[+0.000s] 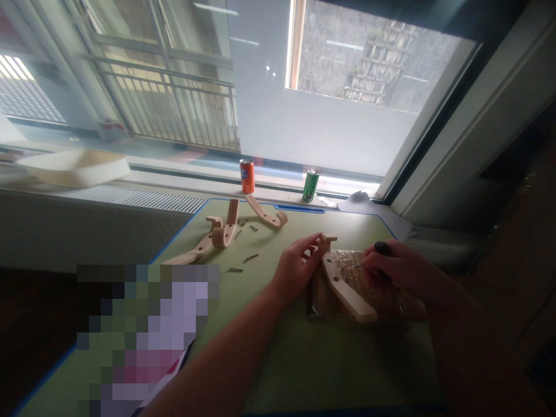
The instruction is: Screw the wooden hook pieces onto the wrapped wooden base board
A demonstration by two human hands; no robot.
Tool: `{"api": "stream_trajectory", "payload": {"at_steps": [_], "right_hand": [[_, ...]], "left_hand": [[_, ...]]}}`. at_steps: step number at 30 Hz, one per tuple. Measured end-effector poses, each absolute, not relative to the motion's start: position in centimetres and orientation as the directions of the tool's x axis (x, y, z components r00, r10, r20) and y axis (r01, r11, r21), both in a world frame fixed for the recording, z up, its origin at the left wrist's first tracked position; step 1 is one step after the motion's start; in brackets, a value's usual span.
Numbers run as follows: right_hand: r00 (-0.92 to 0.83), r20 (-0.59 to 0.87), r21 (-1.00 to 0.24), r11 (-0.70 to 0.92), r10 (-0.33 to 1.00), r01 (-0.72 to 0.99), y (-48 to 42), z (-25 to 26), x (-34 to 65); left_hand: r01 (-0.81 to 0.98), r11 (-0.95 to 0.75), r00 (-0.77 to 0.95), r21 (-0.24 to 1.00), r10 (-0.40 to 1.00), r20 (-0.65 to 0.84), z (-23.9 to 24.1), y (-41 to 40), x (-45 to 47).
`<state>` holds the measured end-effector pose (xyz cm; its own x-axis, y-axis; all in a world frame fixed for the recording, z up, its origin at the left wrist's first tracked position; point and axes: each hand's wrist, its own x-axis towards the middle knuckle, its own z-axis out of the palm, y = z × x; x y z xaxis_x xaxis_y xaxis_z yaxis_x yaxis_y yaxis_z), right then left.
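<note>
My left hand (299, 260) grips the upper, curled end of a wooden hook (347, 294) with two dark screw holes. The hook stands out over a clear plastic-wrapped pack (320, 304). To the right, my right hand (396, 265) is closed around a screwdriver, whose black handle end (382, 248) sticks out above the fist. Its thin metal shaft points left toward the hook, and I cannot tell whether the tip touches anything.
More wooden hooks (266, 215) lie at the back left of the green table (269, 240), with several loose screws (252, 257) near them. An orange can (247, 176) and a green can (310, 185) stand on the windowsill. A blurred-out item (174, 324) covers the left front.
</note>
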<state>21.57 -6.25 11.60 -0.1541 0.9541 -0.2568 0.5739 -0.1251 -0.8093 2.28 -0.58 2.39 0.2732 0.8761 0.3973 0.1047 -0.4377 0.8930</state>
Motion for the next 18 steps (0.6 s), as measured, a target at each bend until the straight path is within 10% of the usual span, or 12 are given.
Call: {"api": "stream_trajectory", "payload": {"at_steps": [18], "right_hand": [[-0.284,-0.397,-0.799,-0.177,0.873,0.574,-6.1,10.8,18.7]], "left_hand": [[0.071,-0.379,0.299,0.923,0.890,0.343,1.8,-0.2,3.6]]}}
